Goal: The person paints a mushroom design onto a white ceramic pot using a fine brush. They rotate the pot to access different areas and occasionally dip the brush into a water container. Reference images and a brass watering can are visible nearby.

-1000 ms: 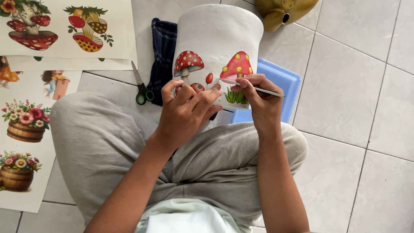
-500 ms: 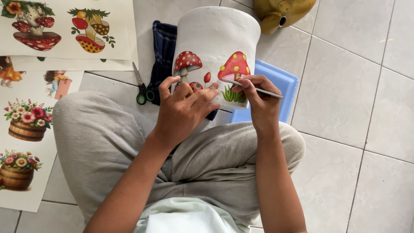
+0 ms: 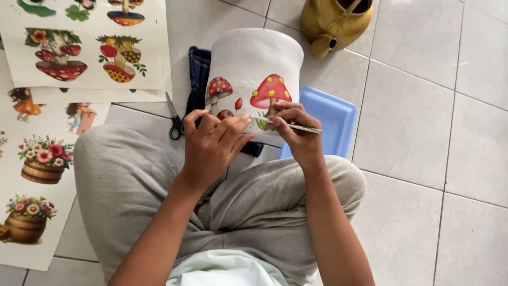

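Head view: left hand [image 3: 214, 148] flat against the white pot [image 3: 254, 63], steadying it on the lap. Right hand [image 3: 296, 132] pinches a thin brush [image 3: 304, 128], tip by the red mushroom picture [image 3: 271, 91] (just above the grip). Risk: the pot rolling would smear the picture.

A home floor: pale tiles [image 3: 423, 122], picture sheets [image 3: 84, 47], scissors [image 3: 173, 122].

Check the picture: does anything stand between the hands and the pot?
Nothing visible does. The left hand rests directly on the pot below the mushroom pictures, and the right hand holds a thin brush against it. The scissors lie off to the side.
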